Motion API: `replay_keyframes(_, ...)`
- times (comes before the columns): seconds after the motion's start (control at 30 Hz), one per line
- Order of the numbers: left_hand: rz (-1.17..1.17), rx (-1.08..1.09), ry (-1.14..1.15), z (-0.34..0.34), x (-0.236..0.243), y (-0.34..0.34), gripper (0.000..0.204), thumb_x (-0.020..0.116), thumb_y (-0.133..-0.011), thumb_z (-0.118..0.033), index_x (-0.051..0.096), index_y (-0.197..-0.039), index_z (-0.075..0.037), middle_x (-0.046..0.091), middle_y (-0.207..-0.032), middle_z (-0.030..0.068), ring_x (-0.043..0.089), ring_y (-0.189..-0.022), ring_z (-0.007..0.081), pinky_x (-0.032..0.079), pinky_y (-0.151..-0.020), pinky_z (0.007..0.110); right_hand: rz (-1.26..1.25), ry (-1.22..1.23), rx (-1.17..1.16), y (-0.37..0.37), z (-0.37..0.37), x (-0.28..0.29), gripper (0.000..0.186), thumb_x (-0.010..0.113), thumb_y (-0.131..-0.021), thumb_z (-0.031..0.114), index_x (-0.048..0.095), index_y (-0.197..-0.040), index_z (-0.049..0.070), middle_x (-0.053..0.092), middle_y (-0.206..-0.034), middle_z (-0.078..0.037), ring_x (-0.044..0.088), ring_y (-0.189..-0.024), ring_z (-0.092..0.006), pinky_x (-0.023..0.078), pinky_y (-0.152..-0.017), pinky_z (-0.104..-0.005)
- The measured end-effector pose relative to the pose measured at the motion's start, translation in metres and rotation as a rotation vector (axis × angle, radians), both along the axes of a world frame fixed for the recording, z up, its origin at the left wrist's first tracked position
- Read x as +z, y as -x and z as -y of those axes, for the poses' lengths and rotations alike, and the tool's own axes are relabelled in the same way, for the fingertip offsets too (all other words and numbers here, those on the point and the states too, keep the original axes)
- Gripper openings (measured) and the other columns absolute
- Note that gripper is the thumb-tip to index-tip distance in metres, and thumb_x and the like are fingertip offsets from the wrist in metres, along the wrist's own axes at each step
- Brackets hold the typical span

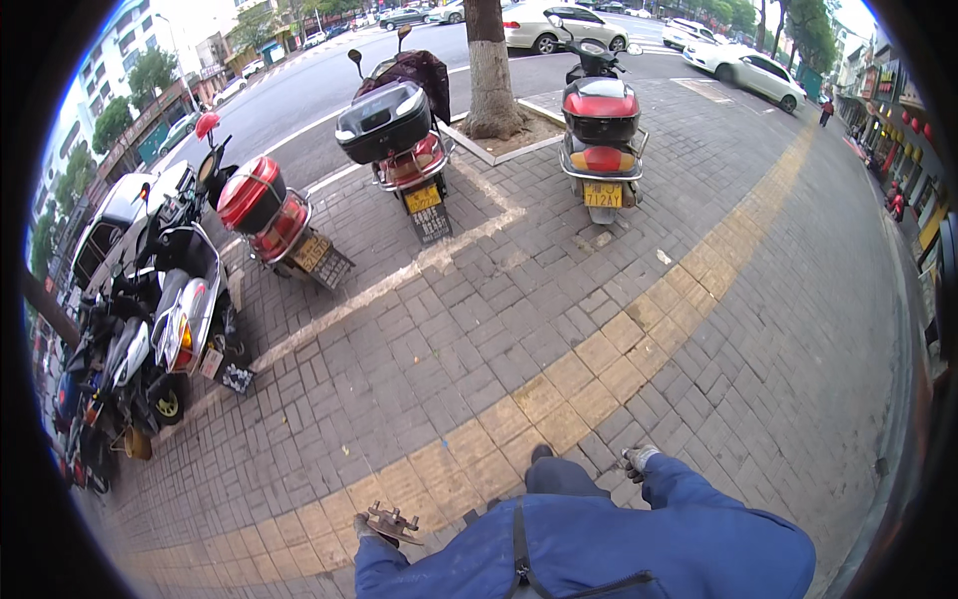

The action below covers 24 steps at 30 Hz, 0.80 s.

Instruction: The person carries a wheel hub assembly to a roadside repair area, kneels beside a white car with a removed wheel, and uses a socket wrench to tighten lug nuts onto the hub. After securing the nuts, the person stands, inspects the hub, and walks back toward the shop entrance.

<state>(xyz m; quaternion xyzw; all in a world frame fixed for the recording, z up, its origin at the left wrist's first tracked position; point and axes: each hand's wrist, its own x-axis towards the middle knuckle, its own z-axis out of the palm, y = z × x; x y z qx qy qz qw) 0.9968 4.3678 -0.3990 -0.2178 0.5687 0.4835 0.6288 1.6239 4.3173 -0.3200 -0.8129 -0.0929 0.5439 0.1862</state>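
My left hand (363,526), in a pale work glove, is closed on the edge of a brownish, rusty-looking metal part (391,522) with several short posts sticking up. I hold it out low at my left side, over the yellow paving strip. Its exact kind does not show. On the other side, my right hand (641,460) hangs away from my body in a greyish glove with dark fingers. Those fingers look curled; whether anything is inside them is hidden. Both arms are in blue sleeves, and one dark shoe (542,452) shows in front of me on the paving.
A yellow tactile strip (609,377) curves across the grey brick pavement. Scooters with top boxes, including a red-and-black one (601,112), stand ahead and left near a tree (489,75). More scooters (190,309) crowd the left. A white car (743,70) stands ahead right; shopfronts line the right.
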Motion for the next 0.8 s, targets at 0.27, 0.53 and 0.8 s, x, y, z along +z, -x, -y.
replay_keyframes(0.27,0.02,0.033,0.008,-0.171,0.023,-0.071,0.052,0.043,-0.072,-0.053,0.047,-0.084,-0.002,0.053,-0.082,0.0204,0.049,-0.073,0.0352,0.041,-0.065,0.048,-0.108,0.046,-0.065,-0.07,-0.174,-0.055,0.032,0.055,-0.086,0.028,0.051,-0.108,0.006,0.057,-0.073,-0.011,0.054,-0.049,-0.0214,0.045,-0.041,-0.0362)
replay_keyframes(0.53,0.114,0.135,0.101,-0.288,0.054,-0.161,0.053,0.043,-0.072,-0.054,0.047,-0.083,-0.002,0.053,-0.081,0.0207,0.049,-0.073,0.0352,0.041,-0.065,0.048,-0.044,-0.022,0.106,-0.176,-0.393,-0.04,0.028,0.052,-0.088,0.031,0.054,-0.103,0.007,0.055,-0.071,-0.006,0.052,-0.052,-0.0172,0.045,-0.043,-0.0335)
replay_keyframes(0.8,0.028,-0.128,0.116,-0.487,-0.008,-0.216,0.064,0.042,-0.074,-0.062,0.045,-0.084,0.001,0.054,-0.071,0.0177,0.051,-0.061,0.033,0.046,-0.063,0.048,-0.01,-0.241,0.128,-0.225,-0.591,0.002,0.033,0.051,-0.088,0.03,0.052,-0.11,0.005,0.056,-0.074,-0.005,0.054,-0.054,-0.0154,0.047,-0.044,-0.0311)
